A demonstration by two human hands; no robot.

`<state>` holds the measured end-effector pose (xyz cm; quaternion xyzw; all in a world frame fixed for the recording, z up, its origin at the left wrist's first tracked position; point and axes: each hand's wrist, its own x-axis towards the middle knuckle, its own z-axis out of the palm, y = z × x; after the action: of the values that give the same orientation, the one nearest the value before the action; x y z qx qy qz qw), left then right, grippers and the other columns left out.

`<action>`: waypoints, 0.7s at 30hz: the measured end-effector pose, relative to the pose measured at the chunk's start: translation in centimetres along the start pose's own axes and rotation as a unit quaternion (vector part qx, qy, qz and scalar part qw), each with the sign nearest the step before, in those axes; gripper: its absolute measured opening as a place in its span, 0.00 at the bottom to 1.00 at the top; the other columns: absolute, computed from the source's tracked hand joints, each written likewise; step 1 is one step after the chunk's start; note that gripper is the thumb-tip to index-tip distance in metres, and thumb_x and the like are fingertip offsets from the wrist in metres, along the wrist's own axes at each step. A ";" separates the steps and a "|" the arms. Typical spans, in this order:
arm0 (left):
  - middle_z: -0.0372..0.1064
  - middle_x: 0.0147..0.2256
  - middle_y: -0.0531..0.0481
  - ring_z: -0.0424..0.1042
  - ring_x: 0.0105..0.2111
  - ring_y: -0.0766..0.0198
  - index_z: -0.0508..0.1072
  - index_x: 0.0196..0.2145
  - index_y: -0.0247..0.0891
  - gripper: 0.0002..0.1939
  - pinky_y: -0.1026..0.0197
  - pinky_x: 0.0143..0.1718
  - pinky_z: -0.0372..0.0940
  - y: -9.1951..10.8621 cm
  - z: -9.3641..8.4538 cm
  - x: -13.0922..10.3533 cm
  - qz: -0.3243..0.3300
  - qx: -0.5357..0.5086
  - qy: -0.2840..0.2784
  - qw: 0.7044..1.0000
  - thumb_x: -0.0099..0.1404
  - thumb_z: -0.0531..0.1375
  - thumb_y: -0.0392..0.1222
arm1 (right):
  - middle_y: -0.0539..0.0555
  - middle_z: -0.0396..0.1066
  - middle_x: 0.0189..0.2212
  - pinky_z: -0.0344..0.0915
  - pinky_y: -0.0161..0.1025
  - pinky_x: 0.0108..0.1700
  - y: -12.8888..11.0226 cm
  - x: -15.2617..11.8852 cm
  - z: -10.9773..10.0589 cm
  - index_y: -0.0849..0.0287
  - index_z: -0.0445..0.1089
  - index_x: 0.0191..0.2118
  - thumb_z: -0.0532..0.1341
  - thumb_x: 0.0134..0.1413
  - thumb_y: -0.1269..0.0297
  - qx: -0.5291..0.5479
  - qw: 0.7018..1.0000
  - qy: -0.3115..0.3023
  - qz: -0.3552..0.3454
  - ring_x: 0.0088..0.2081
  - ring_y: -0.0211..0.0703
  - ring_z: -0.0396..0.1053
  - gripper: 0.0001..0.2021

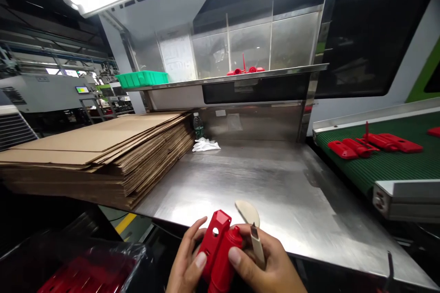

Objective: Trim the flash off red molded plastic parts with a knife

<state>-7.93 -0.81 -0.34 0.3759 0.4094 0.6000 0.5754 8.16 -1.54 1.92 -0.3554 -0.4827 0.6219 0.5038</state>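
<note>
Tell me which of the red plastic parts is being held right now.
The red part at the bottom centre, gripped between the left hand and right hand. The other red parts lie untouched on the green conveyor belt.

Cardboard stack [99, 155], green bin [142, 78], bottle [197, 126].

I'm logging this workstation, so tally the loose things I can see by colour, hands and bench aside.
Red: 4, namely the red part in both hands, the moulded cluster on the conveyor, another part at its right edge, the shelf pieces.
Green: 1, the bin.
Brown: 1, the cardboard stack.
White: 1, the cloth.
Total: 7.
</note>
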 end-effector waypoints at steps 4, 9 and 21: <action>0.75 0.39 0.47 0.76 0.37 0.53 0.63 0.62 0.46 0.35 0.58 0.39 0.69 0.8 0.9 0.1 -0.044 0.018 -0.092 0.995 0.60 0.63 0.58 | 0.51 0.72 0.33 0.64 0.36 0.39 -1.1 -0.5 -0.2 0.58 0.72 0.42 0.65 0.53 0.44 -0.057 0.997 -0.043 0.022 0.36 0.40 0.67 0.22; 0.74 0.45 0.46 0.75 0.43 0.55 0.68 0.56 0.43 0.25 0.60 0.45 0.67 -0.6 2.4 0.2 0.008 0.063 -0.039 0.997 0.66 0.61 0.55 | 0.49 0.68 0.29 0.61 0.36 0.36 -0.7 0.5 -0.4 0.62 0.68 0.41 0.61 0.57 0.41 -0.107 0.994 -0.002 0.013 0.31 0.36 0.63 0.24; 0.65 0.34 0.52 0.72 0.30 0.58 0.64 0.51 0.45 0.17 0.65 0.15 0.65 -2.1 3.2 1.0 -0.126 -0.089 -0.068 0.986 0.69 0.57 0.53 | 0.54 0.68 0.58 0.65 0.39 0.56 1.5 -0.5 -1.7 0.48 0.59 0.63 0.52 0.63 0.41 -0.201 0.978 0.052 0.034 0.55 0.43 0.68 0.28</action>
<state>-4.27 0.40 -1.12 0.3086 0.3586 0.5293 0.7042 9.45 -1.69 -0.03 -0.4975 -0.5590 0.5096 0.4246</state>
